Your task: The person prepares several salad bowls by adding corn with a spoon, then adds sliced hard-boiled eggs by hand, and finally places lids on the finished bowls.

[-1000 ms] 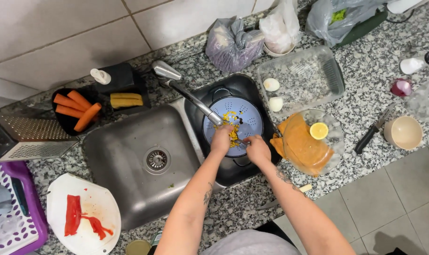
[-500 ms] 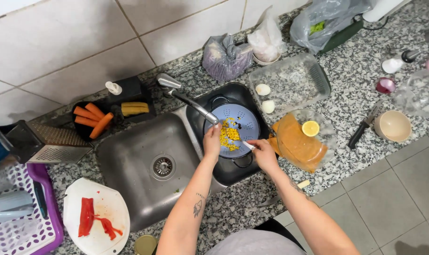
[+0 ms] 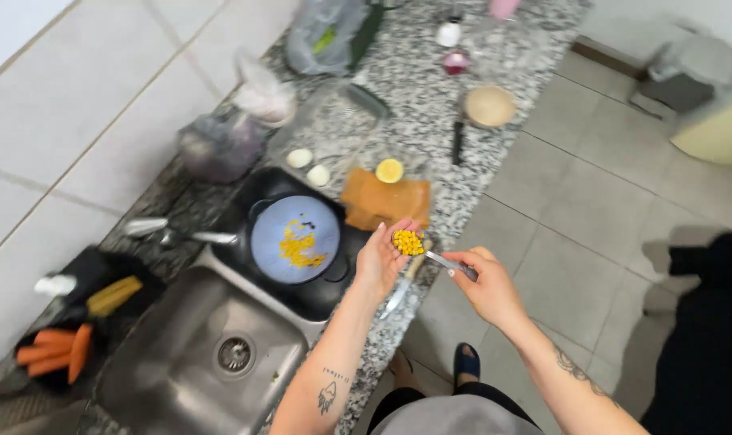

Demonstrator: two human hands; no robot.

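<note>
Two plastic bags (image 3: 221, 141) (image 3: 329, 32), perhaps food packages, along the wall

bare tattooed forearms, grey top, dark sandal

You get even, soft daylight, no hard shadows; a faint one lies on the floor tiles (image 3: 591, 201) at right. Whole frame is motion-blurred, esp. top and left edges: bags (image 3: 221, 141) and carrots (image 3: 55, 354) smear. Steel sink (image 3: 172, 346) shows dull glare. Corn on the spoon (image 3: 410, 243) reads sharpest, w/ bright colour.
</note>
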